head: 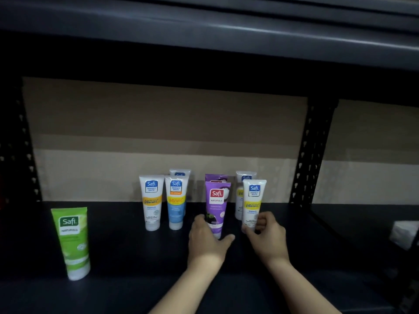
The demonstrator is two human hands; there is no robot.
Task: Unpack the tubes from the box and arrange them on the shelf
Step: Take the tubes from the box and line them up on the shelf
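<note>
**Standing tubes in rows on the dark shelf**

Reaching in from below, both hands work at the right end of a small group of tubes standing cap-down on the black shelf (127, 250). The left hand (207, 240) curls around the lower part of the purple tube (216, 206), fingers on its left side and thumb out to the right of its cap, so the tube stands upright in that grip. The right hand (266, 234) pinches the base of the white tube with the yellow band (253, 201), thumb and fingertips closed on its cap end; this tube also stands upright, just to the right of the purple one.

Behind the purple tube a second purple tube (218, 177) shows only its top edge, and behind the yellow-banded one another white tube (240, 193) stands partly hidden. Left of the hands, apart from them, stand a white tube with an orange band (151, 200) and a white-and-blue tube (176, 202) side by side, with one more white tube (180, 172) peeking over from the back row. Well off to the left, near the shelf's front, a green tube (72, 241) stands alone, leaning slightly.

A tan cardboard sheet (158, 123) lines the back of the shelf, black perforated uprights (310, 150) frame it, and something white (404, 236) sits blurred at the far right.
</note>
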